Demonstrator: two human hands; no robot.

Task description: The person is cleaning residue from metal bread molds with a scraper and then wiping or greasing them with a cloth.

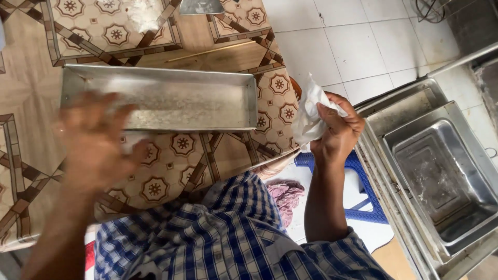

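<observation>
My right hand (340, 129) is gripping a crumpled white cloth (310, 116) beside the table (31, 103). My left hand (96, 140), blurred and spread open, is hovering over a long rectangular metal tray (171, 98), empty but dusty. Stacked steel pans (441, 176) are sitting rightward, partly cut off.

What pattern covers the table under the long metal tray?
Beige table covering with brown geometric floral medallions, best seen in the head view.

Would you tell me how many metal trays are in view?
At least 4: one long tray on the patterned table by the left hand; three or more nested trays stacked at right, some possibly hidden.
</observation>
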